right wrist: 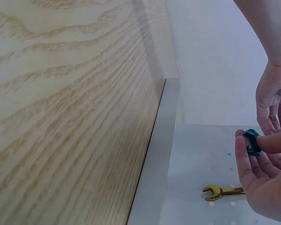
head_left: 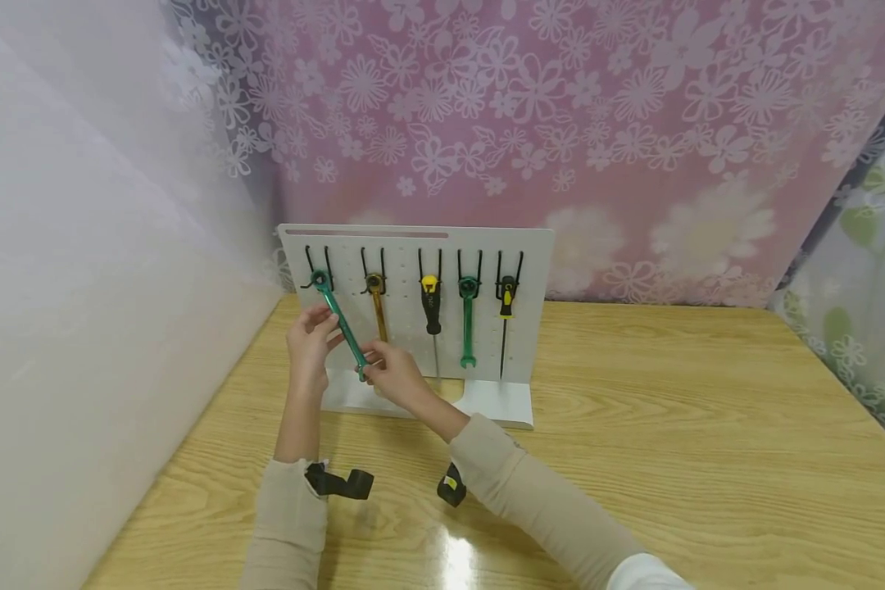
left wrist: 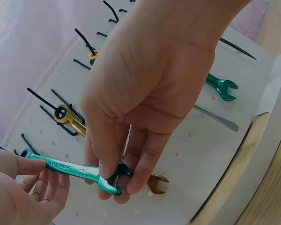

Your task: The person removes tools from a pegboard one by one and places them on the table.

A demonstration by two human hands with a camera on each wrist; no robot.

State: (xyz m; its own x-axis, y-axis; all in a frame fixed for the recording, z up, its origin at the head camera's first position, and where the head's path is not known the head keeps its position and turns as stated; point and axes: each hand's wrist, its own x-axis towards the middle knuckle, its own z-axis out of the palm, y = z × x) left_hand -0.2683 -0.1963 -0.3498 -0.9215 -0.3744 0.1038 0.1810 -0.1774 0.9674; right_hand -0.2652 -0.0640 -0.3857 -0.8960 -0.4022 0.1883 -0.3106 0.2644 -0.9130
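Note:
A green combination wrench [head_left: 345, 332] slants down in front of the leftmost hook of the white pegboard [head_left: 406, 352]. Its ring end overlaps that hook; whether it hangs on it I cannot tell. My left hand [head_left: 310, 344] holds the shaft, thumb and fingers at either side in the left wrist view. With thumb and fingers my right hand [head_left: 394, 375] pinches the open-jaw end, also visible in the right wrist view. Behind, a gold wrench [head_left: 379, 315] hangs on the adjacent hook, its lower part hidden by the right hand in the head view.
Further right on the board hang a black-and-yellow screwdriver [head_left: 431, 307], a second green wrench [head_left: 468, 328] and a smaller screwdriver [head_left: 506, 303]. The board's white base [head_left: 497, 401] stands on the wooden table [head_left: 671, 410]. A pale wall [head_left: 118, 246] rises close on the left.

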